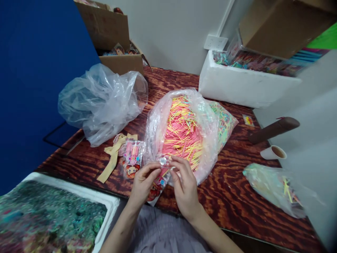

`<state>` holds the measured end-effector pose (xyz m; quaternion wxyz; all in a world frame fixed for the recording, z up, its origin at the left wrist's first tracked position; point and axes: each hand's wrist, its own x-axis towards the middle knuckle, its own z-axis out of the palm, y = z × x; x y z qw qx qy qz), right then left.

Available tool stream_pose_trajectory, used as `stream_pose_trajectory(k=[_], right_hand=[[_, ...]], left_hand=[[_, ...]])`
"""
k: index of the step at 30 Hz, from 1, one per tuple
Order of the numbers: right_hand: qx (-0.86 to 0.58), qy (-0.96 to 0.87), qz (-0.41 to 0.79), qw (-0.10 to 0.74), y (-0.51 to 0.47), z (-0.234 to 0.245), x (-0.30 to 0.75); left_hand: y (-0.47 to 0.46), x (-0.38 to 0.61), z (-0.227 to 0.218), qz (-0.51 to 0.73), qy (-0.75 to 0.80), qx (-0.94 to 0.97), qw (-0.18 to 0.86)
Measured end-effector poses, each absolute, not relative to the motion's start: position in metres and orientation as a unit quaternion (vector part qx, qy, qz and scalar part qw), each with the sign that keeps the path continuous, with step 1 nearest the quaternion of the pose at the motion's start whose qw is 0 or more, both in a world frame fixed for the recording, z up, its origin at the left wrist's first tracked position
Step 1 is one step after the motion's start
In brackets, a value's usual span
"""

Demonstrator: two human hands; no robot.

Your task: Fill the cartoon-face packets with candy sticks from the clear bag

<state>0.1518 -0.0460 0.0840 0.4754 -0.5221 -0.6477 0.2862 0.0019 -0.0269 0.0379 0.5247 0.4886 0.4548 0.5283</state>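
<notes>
Our left hand and right hand both pinch the top edge of a small clear packet, 6 o'clock from the stick bag; probably light, limp, slippery film, so we'd grip edges.

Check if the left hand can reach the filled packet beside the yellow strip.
Probably yes: the filled packet lies just beyond the left hand, nothing between, though that hand is pinching a second packet.

Coloured letters on the small printed packet, lying on the table left of the bag of sticks, seem to read "STICK". Print on the held packet is too small to read.
</notes>
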Motion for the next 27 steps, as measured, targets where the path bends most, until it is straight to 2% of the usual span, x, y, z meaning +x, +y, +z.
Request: stream_pose_trajectory(k=[10, 15, 17, 21, 24, 27], right_hand=[[-0.423, -0.732, 0.288, 0.450, -0.057, 0.095, 0.128], [-0.419, -0.690, 0.386, 0.447, -0.056, 0.091, 0.153], [-0.461, -0.700, 0.351, 0.418, -0.046, 0.078, 0.180], [-0.533, -0.808, 0.119, 0.221, -0.019, 0.043, 0.237], [-0.504, -0.862, -0.010, 0.056, -0.007, 0.031, 0.258], [-0.462, -0.884, -0.076, -0.018, -0.002, 0.032, 0.258]], left_hand=[[-0.036, -0.040, 0.066, 0.388, 0.448, 0.542, 0.596], [-0.036, -0.050, 0.076, 0.376, 0.474, 0.561, 0.566], [-0.032, -0.058, 0.078, 0.392, 0.497, 0.563, 0.531], [-0.017, -0.076, 0.073, 0.474, 0.552, 0.509, 0.460], [-0.001, -0.082, 0.062, 0.530, 0.595, 0.421, 0.433], [0.018, -0.083, 0.043, 0.564, 0.617, 0.372, 0.403]])
